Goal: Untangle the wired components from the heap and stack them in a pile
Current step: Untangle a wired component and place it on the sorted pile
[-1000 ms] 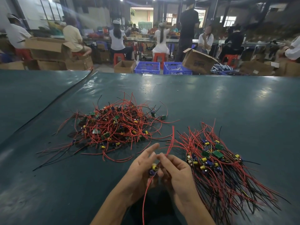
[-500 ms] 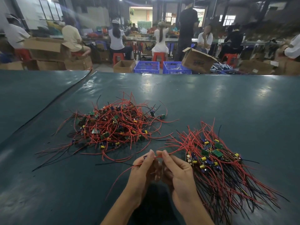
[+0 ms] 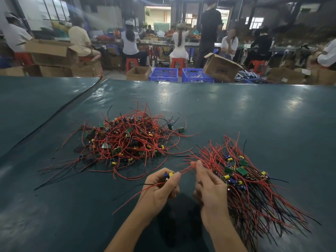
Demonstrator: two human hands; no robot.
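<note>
A tangled heap (image 3: 125,140) of small circuit boards with red and black wires lies on the dark green table (image 3: 236,110), left of centre. To the right is the sorted pile (image 3: 243,179), its wires fanned toward me. My left hand (image 3: 160,188) grips one wired component (image 3: 168,175), whose blue and yellow parts show between the fingers, and red and black wires trail from it to the lower left. My right hand (image 3: 209,186) pinches that component's red wire (image 3: 185,170) at the fingertips, just beside the sorted pile.
Beyond the table's far edge are cardboard boxes (image 3: 221,68), blue crates (image 3: 163,74) and red stools, with several people seated at benches. A seam (image 3: 54,113) runs diagonally across the table's left part.
My hands have drawn apart. The right hand has slid along the red wire toward the sorted pile, stretching it out, while the left hand keeps hold of the component.
</note>
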